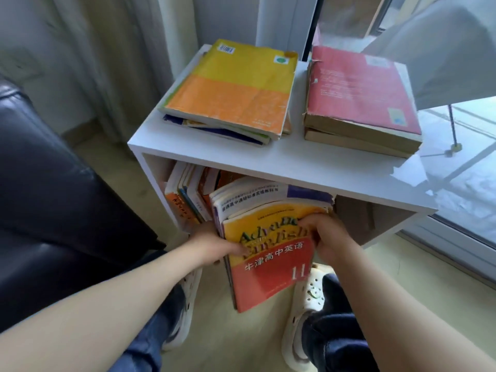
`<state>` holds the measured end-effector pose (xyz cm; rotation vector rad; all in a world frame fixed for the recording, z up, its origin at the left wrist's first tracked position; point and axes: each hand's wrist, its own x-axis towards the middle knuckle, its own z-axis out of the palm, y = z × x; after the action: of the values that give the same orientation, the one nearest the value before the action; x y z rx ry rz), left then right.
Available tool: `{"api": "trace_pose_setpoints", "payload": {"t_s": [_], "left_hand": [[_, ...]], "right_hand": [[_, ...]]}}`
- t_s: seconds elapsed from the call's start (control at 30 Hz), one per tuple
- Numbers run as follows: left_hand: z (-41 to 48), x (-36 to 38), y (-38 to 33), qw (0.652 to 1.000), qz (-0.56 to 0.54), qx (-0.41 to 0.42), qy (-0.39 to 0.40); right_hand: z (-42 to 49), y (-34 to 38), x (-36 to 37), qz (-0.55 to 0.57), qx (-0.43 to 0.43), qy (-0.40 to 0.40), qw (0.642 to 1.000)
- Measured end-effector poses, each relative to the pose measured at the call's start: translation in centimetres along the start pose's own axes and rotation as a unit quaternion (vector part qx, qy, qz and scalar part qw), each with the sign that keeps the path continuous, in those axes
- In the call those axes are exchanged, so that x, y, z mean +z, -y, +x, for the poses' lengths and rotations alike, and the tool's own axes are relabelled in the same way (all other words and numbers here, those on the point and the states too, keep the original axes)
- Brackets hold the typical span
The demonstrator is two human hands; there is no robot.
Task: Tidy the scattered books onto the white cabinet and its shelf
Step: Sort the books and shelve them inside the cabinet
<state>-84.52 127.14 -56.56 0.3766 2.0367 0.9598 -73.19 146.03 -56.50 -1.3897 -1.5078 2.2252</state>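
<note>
A stack of books with an orange and yellow English textbook (271, 259) on top is held at the mouth of the white cabinet (284, 159) shelf, its far end under the cabinet top. My left hand (214, 244) grips the stack's left edge. My right hand (326, 234) grips its right edge, thumb on the cover. Several books (188, 194) stand upright at the shelf's left side. On the cabinet top lie a pile topped by a yellow-orange book (230, 89) at left and a pile topped by a red book (359, 95) at right.
A dark leather sofa (53, 197) stands close on the left. Curtains (107, 63) hang behind the cabinet. A glass window (461, 170) runs along the right. My feet in white clogs (308, 318) are on the pale floor below the stack.
</note>
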Motion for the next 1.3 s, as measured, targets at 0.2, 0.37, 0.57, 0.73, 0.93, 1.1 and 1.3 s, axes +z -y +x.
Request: {"api": "trace_pose_setpoints", "payload": {"t_s": [0.2, 0.37, 0.57, 0.73, 0.93, 1.1, 1.3], "left_hand": [[-0.4, 1.3, -0.8, 0.995, 0.025, 0.001, -0.095], [-0.3, 1.9, -1.6, 0.982, -0.086, -0.031, -0.163], [-0.6, 1.2, -3.2, 0.958, -0.187, -0.014, -0.215], [-0.3, 3.6, -3.6, 0.933, -0.241, -0.024, -0.264], [-1.0, 6.0, -4.6, 0.922, -0.258, -0.006, -0.289], [-1.9, 7.4, -3.9, 0.926, -0.262, 0.029, -0.272], [-0.2, 6.8, -2.4, 0.925, -0.264, 0.024, -0.273]], "right_hand": [[0.0, -1.1, 2.3, 0.036, -0.038, -0.064, 0.997], [-2.0, -5.1, 4.3, -0.063, 0.101, -0.147, 0.982], [-3.8, -5.3, 4.6, -0.15, 0.169, -0.034, 0.973], [-4.4, -5.2, 3.1, -0.288, 0.116, -0.066, 0.948], [-6.5, -7.0, 2.4, 0.107, 0.314, 0.023, 0.943], [-3.1, -6.0, 4.9, 0.535, 0.205, -0.072, 0.817], [-1.6, -5.2, 5.8, 0.518, 0.194, -0.079, 0.829]]}}
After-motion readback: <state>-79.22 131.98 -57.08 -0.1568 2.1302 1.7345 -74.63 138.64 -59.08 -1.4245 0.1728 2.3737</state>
